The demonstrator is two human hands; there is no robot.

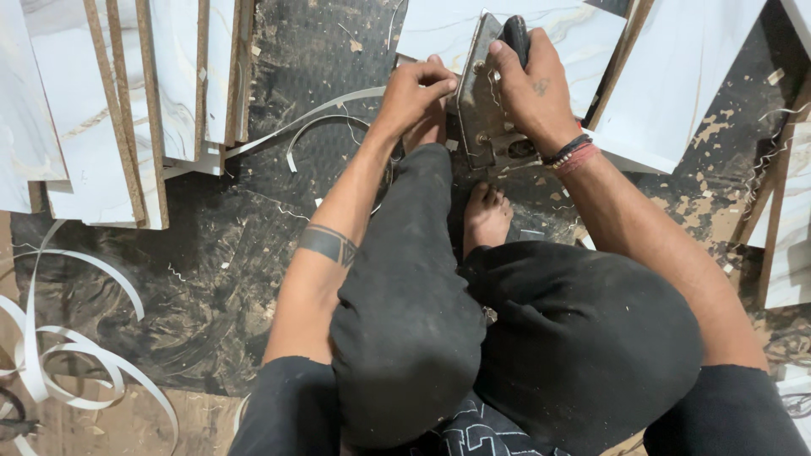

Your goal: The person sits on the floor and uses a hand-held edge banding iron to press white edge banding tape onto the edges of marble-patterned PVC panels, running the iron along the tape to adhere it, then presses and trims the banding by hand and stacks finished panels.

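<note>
Black-trousered knees [473, 338] nearest; right hand [532, 84] clenched around grey metal iron's black handle [515, 38], left hand [414, 93] curled, steadying white marble-patterned board [448, 34] beside it.

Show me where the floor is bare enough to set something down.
Most open: the dark floor left of the left forearm, bordered by stacked boards above and curled white strips lower left. A smaller littered patch lies between the right-side boards. Crowded: around the iron, both hands and the feet.
</note>
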